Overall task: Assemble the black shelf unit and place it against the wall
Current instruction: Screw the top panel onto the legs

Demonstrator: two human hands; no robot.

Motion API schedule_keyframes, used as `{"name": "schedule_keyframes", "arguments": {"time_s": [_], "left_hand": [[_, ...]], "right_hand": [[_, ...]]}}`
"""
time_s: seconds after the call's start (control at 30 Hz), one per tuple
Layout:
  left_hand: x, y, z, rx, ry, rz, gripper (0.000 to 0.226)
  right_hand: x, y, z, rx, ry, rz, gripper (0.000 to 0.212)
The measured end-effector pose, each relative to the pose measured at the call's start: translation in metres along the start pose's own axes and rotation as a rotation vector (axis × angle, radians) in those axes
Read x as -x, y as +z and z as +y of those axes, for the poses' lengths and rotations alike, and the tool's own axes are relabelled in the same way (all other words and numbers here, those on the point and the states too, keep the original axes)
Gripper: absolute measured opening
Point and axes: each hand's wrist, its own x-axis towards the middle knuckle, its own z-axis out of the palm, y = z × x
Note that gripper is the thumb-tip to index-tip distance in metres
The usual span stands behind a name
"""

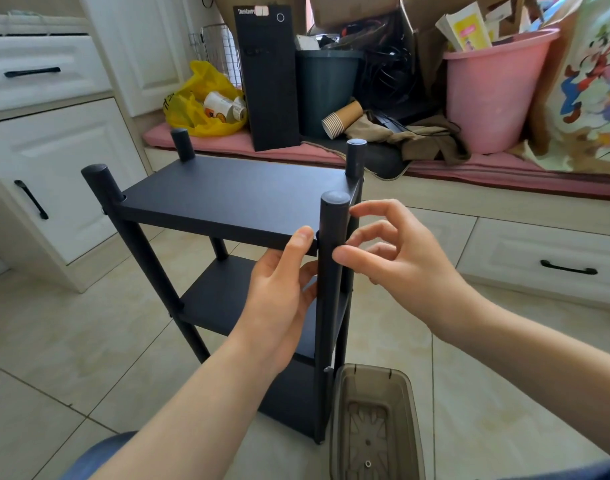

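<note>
The black shelf unit (224, 299) stands upright on the tiled floor (71, 341). The left hand (279, 299) pinches the top shelf (234, 192) at its near right corner, thumb above and fingers beneath. The right hand (400, 258) has curved, spread fingers beside the near right post (331, 306) and its thumb on the post's front; whether it grips, I cannot tell. A brown planter trough (335, 410) lies just beside the unit's base. A cluttered cushioned bench (504, 168) is behind.
</note>
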Motion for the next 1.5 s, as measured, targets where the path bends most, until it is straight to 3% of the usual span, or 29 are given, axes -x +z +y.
{"name": "schedule_keyframes", "arguments": {"time_s": [0.17, 0.3, 0.47, 0.57, 0.63, 0.7, 0.77, 0.83, 1.07, 1.23, 1.37, 1.5], "left_hand": [[0.001, 0.001, 0.001, -0.017, -0.009, 0.006, 0.053], [0.000, 0.001, 0.001, -0.043, -0.014, 0.008, 0.048], [0.006, 0.005, 0.007, -0.054, -0.026, 0.043, 0.049], [0.012, 0.006, 0.015, -0.246, -0.015, 0.128, 0.047], [0.015, 0.000, 0.018, -0.514, 0.159, 0.252, 0.040], [0.019, -0.008, 0.022, -0.815, 0.483, 0.350, 0.039], [0.016, -0.015, 0.025, -1.003, 0.768, 0.346, 0.030], [0.008, -0.018, 0.024, -1.103, 0.886, 0.251, 0.028], [-0.001, -0.015, 0.029, -1.079, 0.766, 0.029, 0.044], [-0.002, -0.007, 0.025, -1.086, 0.788, 0.071, 0.046], [-0.005, -0.007, 0.022, -1.060, 0.784, 0.087, 0.044], [-0.006, -0.007, 0.020, -1.080, 0.793, 0.096, 0.044]], "right_hand": [[-0.002, -0.001, 0.000, 0.039, -0.014, -0.079, 0.052], [-0.004, -0.001, -0.001, 0.047, -0.035, -0.158, 0.038], [-0.007, -0.002, -0.001, -0.009, -0.016, -0.134, 0.037], [-0.008, -0.003, -0.001, -0.046, -0.024, -0.117, 0.039], [-0.008, -0.004, -0.001, -0.054, -0.020, -0.108, 0.040], [-0.009, -0.005, -0.002, -0.050, 0.002, -0.115, 0.041], [-0.009, -0.006, -0.003, -0.047, 0.027, -0.132, 0.041], [-0.010, -0.008, -0.003, -0.043, 0.045, -0.151, 0.038], [-0.011, -0.011, -0.001, -0.065, 0.094, -0.171, 0.035], [-0.013, -0.014, -0.004, -0.160, 0.171, -0.230, 0.030], [-0.016, -0.009, -0.003, -0.262, 0.235, -0.117, 0.017], [-0.024, -0.003, -0.002, -0.347, 0.383, -0.078, 0.036]]}}
